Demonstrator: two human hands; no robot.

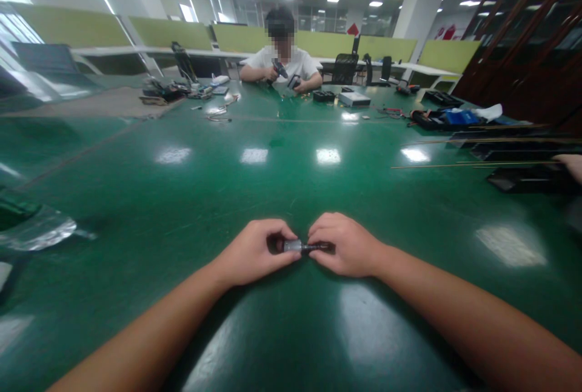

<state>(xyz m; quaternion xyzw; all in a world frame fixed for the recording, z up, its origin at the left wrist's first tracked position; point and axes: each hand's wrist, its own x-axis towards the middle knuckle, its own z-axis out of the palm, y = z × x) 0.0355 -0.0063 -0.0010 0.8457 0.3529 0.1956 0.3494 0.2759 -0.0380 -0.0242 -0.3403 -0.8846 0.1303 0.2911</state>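
Observation:
Both my hands rest on the glossy green table (282, 186) close in front of me. My left hand (254, 252) is closed in a pinch on the silver end of a small cylindrical metal part (300, 246). The darker end of the same part is pinched by my right hand (345, 245), fingers curled. The part lies level between the two hands, just above or on the table top; I cannot tell which. Most of it is hidden by my fingers.
A person in a white shirt (284, 62) sits across the table holding a power tool (278, 68). Small parts and cables (213, 110) lie near them. Black trays (527, 177), thin rods (473, 165) and a grey box (353, 99) sit at right. A clear plastic bag (36, 231) lies at left.

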